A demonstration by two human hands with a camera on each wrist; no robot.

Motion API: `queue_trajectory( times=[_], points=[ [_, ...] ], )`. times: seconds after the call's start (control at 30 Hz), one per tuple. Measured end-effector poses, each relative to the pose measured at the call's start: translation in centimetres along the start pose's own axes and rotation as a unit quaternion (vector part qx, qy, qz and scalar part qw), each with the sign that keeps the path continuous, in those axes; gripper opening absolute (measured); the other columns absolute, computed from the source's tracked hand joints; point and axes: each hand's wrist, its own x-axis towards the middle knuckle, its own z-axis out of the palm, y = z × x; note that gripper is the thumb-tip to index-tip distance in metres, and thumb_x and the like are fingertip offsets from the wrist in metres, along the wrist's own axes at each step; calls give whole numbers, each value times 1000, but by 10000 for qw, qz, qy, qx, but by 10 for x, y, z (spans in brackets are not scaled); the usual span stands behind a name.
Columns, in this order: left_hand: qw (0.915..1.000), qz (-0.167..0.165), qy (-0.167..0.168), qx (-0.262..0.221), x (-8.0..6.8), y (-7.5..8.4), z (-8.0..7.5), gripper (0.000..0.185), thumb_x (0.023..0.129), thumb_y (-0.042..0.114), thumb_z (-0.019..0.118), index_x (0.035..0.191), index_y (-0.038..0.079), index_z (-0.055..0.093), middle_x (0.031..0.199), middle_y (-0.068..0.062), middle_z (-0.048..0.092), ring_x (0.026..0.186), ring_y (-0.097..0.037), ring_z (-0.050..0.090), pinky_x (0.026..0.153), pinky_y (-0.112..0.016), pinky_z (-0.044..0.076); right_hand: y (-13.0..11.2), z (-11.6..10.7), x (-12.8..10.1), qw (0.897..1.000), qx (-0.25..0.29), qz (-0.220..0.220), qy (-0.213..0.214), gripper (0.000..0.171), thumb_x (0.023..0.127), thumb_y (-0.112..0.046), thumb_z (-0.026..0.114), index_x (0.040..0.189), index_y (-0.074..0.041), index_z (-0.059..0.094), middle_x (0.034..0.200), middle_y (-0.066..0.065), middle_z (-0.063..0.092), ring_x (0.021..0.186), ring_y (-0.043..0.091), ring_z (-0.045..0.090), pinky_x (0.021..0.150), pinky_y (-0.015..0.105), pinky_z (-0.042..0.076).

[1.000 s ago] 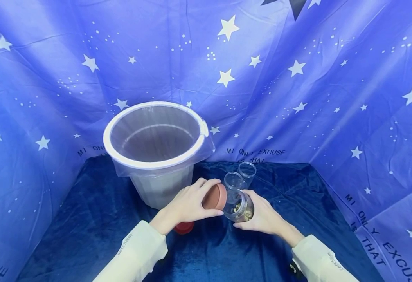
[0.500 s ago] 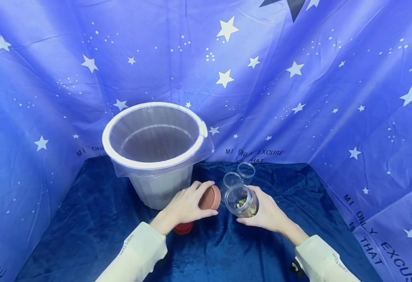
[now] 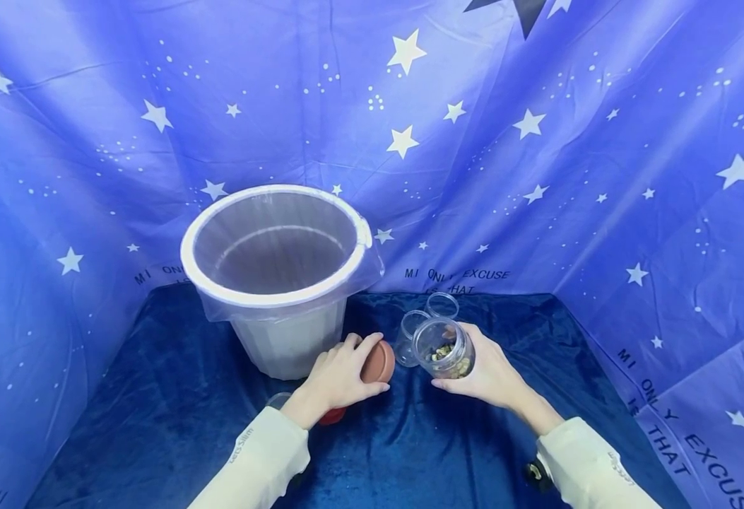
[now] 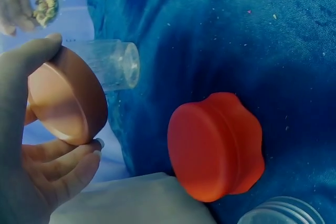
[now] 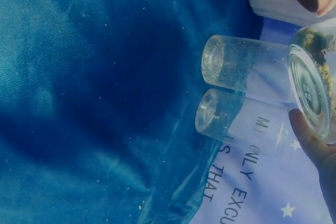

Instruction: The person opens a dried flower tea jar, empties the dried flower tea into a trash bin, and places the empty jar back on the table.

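1. Jar (image 3: 444, 348) – clear, tilted, mouth toward the left hand, small greenish-tan bits inside; held off the blue cloth (image 3: 155, 396) near its middle.
2. Right hand (image 3: 482, 371) – fingers curled round the jar from its far side and underneath.
3. Left hand (image 3: 340, 375) – grips a brown lid (image 3: 376, 362) between thumb and fingers, just left of the jar mouth, not touching it.
4. Red lid (image 4: 215, 145) – lies on the cloth under the left wrist.
5. Two empty clear jars (image 3: 432, 318) – stand upright, side by side, just behind the held jar, toward the cloth's back edge.
6. White bin (image 3: 276, 276) w/ clear liner – back-left part of the cloth.
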Motion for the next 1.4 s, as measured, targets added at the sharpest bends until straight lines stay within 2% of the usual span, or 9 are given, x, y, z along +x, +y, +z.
queue_trajectory(
  times=[0.13, 0.27, 0.5, 0.6, 0.83, 1.07, 1.27, 1.4],
  points=[
    [9998, -171, -76, 91, 1, 0, 7, 83, 77, 58, 74, 145, 23, 42, 116, -14, 59, 88, -31, 67, 69, -45, 56, -1, -2, 2, 10000, 52, 60, -26, 97, 56, -40, 94, 135, -7, 49, 121, 10, 66, 106, 26, 65, 86, 48, 53],
    [9991, -294, -28, 304, 3, 1, 14, 84, 76, 57, 75, 143, 18, 42, 116, -14, 60, 92, -32, 67, 73, -46, 56, -2, -3, 2, 9999, 116, 100, -60, 97, 56, -41, 94, 135, -7, 49, 121, 10, 66, 105, 26, 65, 86, 48, 53],
    [9970, -245, 95, 727, 4, -1, 24, 81, 77, 55, 75, 139, 14, 45, 115, -15, 60, 93, -32, 65, 79, -45, 55, -3, -3, 2, 9997, 160, 147, -128, 97, 57, -41, 93, 136, -7, 48, 120, 10, 66, 104, 24, 65, 85, 46, 53],
    [9966, -218, 104, 791, 4, -2, 26, 79, 76, 50, 77, 140, 15, 46, 119, -15, 59, 96, -33, 63, 82, -46, 53, -3, -3, 2, 9997, 158, 137, -141, 97, 57, -42, 93, 136, -7, 48, 120, 9, 66, 105, 23, 65, 85, 45, 53],
    [9948, -227, -181, 972, 10, -1, 32, 78, 76, 41, 78, 145, 22, 45, 130, -14, 56, 105, -34, 59, 88, -46, 50, -1, -3, 2, 9998, 118, 83, -124, 98, 56, -41, 94, 136, -7, 49, 122, 12, 65, 106, 26, 65, 86, 48, 53],
    [9909, -189, -289, 1305, 10, 5, 42, 75, 70, 27, 77, 140, 25, 50, 133, -11, 55, 106, -33, 59, 87, -44, 50, -1, -3, 3, 9999, 110, 58, -99, 97, 56, -41, 94, 135, -7, 50, 121, 10, 66, 106, 26, 65, 86, 49, 52],
    [9824, -53, -463, 1809, 10, 9, 54, 75, 68, 29, 80, 137, 28, 52, 132, -9, 55, 106, -31, 59, 86, -42, 51, 0, -1, 3, 9999, 85, 56, -78, 97, 56, -41, 94, 135, -7, 49, 122, 11, 65, 106, 27, 65, 87, 49, 52],
    [9839, -54, -345, 1752, 9, 9, 59, 74, 67, 26, 81, 135, 28, 54, 132, -10, 55, 107, -32, 58, 86, -42, 51, 2, -1, 3, 9999, 66, 63, -48, 97, 55, -42, 94, 135, -7, 50, 122, 10, 65, 106, 26, 65, 86, 49, 53]
  ],
)
